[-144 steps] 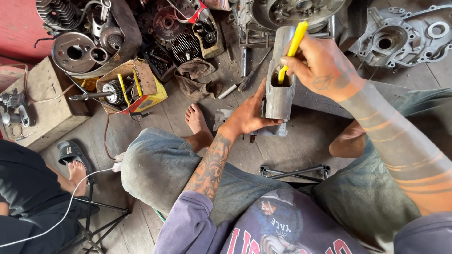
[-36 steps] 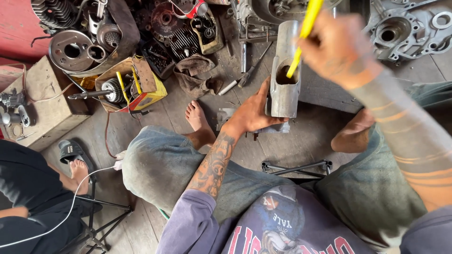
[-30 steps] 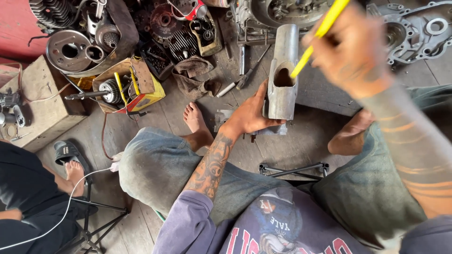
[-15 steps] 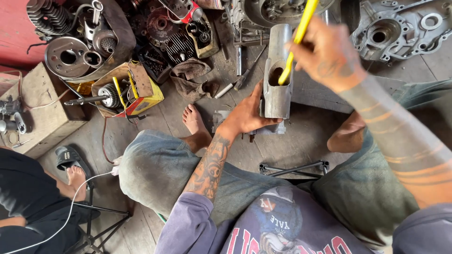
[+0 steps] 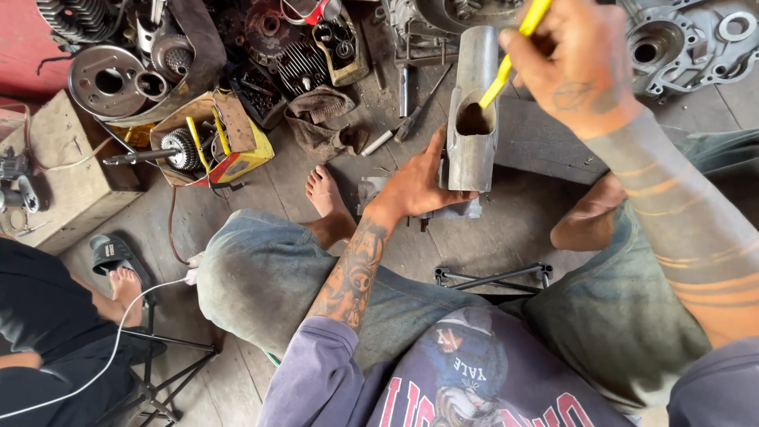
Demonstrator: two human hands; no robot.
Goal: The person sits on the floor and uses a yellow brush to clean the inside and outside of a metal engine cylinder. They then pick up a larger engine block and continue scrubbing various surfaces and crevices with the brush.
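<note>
Grey wooden floorboards (image 5: 490, 237) carry everything here, with a heap of engine parts (image 5: 261, 47) spread along the top of the head view and an open yellow box (image 5: 225, 146) of bits off to the left; a grey metal casing cover (image 5: 680, 43) lies at upper right; between the person's bare feet stands the grey metal tube (image 5: 473, 119), upright on a small block, its side opening dark and turned to the camera; the left hand (image 5: 415, 186) is clasped about the tube's lower part, steadying it; the right hand (image 5: 581, 63) is closed round a yellow-handled tool (image 5: 510, 51), whose tip sits at the rim of the opening; as I judge it, work inside the opening is under way and unfinished, since the tool is at the hole and the tube is held fast; whether the inside is clean cannot be told.
</note>
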